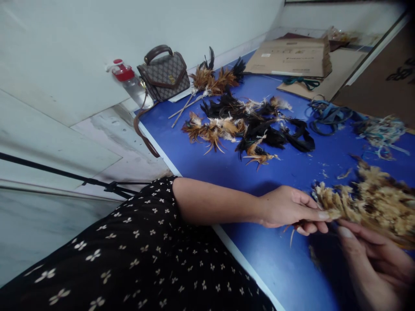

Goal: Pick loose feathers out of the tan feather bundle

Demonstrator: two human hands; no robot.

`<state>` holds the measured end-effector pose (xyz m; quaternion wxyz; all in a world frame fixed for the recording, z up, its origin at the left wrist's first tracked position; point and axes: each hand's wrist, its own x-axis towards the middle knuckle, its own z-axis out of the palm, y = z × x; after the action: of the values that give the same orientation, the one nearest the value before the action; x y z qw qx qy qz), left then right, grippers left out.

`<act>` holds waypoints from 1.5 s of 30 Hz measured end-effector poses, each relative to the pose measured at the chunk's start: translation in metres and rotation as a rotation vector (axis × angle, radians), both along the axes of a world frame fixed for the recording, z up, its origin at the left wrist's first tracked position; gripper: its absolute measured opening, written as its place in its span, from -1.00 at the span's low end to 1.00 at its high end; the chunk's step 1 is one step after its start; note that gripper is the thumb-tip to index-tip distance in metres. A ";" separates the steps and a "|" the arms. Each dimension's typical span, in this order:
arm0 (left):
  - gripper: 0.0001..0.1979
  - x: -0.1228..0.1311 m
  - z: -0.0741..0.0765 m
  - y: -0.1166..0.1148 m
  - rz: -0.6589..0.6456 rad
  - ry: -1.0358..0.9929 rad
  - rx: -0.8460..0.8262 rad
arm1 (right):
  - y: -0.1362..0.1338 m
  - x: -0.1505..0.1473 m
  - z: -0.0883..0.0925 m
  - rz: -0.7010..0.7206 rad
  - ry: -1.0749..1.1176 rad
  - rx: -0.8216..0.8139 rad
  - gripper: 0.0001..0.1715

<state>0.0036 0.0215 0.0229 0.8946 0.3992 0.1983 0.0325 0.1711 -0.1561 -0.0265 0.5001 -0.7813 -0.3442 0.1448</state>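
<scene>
My left hand [296, 211] reaches in over the blue tabletop, closed with thumb and fingers pinching a pale tan feather [334, 213]. Thin brown feather tips [291, 236] poke out beneath its fingers. At the lower right, my right hand [372, 263] is closed in a pinch close to the left fingertips; what lies between its thumb and finger is too dark and small to make out. Just beyond both hands spreads a large pile of cream and brown feathers [385, 198].
Brown and black feather bundles [223, 127] lie mid-table, some tied to sticks [183, 110]. A handbag [165, 75] and red-capped bottle [129, 82] stand by the wall. Flat cardboard [288, 56], blue straps [330, 114] and tangled threads [382, 131] lie farther back.
</scene>
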 end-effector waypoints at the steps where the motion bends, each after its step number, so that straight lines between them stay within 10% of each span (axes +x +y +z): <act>1: -0.59 0.000 -0.001 -0.001 -0.016 -0.001 0.007 | 0.001 -0.006 0.005 0.000 -0.013 -0.032 -0.29; 17: -0.67 0.000 -0.006 -0.002 -0.092 0.017 0.041 | 0.011 -0.038 0.032 -0.093 0.037 -0.121 -0.34; 28: -0.64 0.002 -0.004 -0.002 -0.094 0.044 -0.045 | 0.010 -0.029 0.024 -0.096 -0.048 -0.162 -0.18; 37: -0.62 0.001 -0.005 -0.002 -0.095 0.035 -0.031 | -0.012 0.019 -0.021 -0.041 -0.116 0.002 -0.25; 45: -0.58 0.003 -0.006 -0.002 -0.062 0.060 -0.069 | 0.000 -0.012 -0.001 0.052 -0.202 0.005 -0.31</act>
<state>0.0068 0.0196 0.0166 0.9021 0.3748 0.2135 -0.0140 0.1591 -0.1565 -0.0275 0.4611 -0.7814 -0.4133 0.0775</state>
